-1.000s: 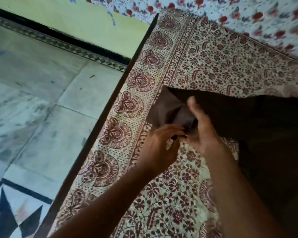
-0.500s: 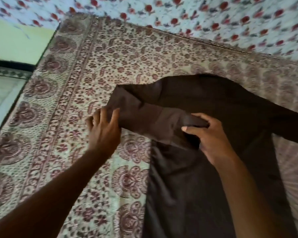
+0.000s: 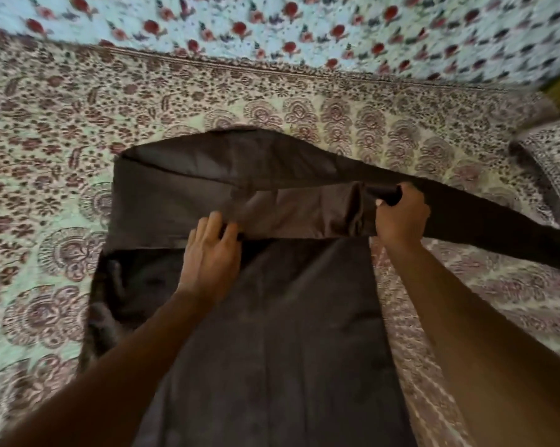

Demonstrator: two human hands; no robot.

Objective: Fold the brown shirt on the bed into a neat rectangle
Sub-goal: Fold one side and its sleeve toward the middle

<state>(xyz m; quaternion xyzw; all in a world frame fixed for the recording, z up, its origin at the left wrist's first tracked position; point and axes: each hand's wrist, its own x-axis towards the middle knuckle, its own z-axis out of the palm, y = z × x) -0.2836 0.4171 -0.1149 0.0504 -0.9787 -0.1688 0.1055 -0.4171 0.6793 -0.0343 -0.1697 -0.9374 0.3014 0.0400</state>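
The brown shirt (image 3: 281, 333) lies flat on the patterned bedspread (image 3: 46, 140), its body running toward me. Its left sleeve (image 3: 291, 214) is folded across the chest as a lighter band. My left hand (image 3: 212, 256) rests flat on the lower edge of that band, fingers spread, pressing it down. My right hand (image 3: 401, 217) is closed around the sleeve's end at the shirt's right shoulder. The other sleeve (image 3: 498, 227) stretches out to the right over the bedspread.
A blue sheet with red flowers (image 3: 304, 30) covers the far side of the bed. A pillow in matching maroon print (image 3: 553, 162) lies at the right edge.
The left sleeve has been drawn further right across the chest. My right hand moved right with the cuff, my left hand moved from the bedspread onto the sleeve. The view shifted right.
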